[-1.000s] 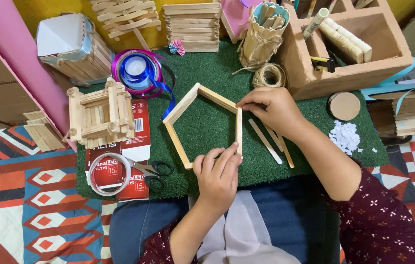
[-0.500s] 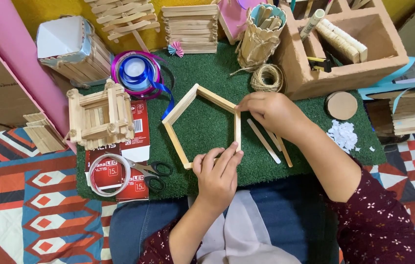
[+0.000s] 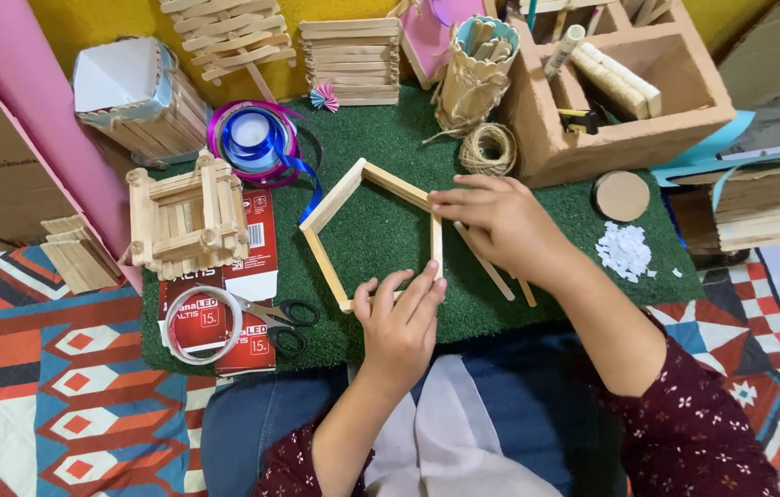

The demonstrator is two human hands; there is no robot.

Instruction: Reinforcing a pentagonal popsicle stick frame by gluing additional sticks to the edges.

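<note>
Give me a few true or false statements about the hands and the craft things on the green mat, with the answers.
1. Both hands touch the house-shaped stick frame. True.
2. The left hand presses the frame's lower right corner. True.
3. The scissors lie inside the frame. False: they lie left of it, beside the tape roll.
4. The right hand holds the twine ball. False: the twine sits apart, above that hand.
5. The blue ribbon spool lies on the frame. False: it lies up and left of it.

Home craft corner: green turf mat (image 3: 390, 230), ribbon spool (image 3: 257, 138), stick models (image 3: 189, 225), scissors (image 3: 284, 317).
</note>
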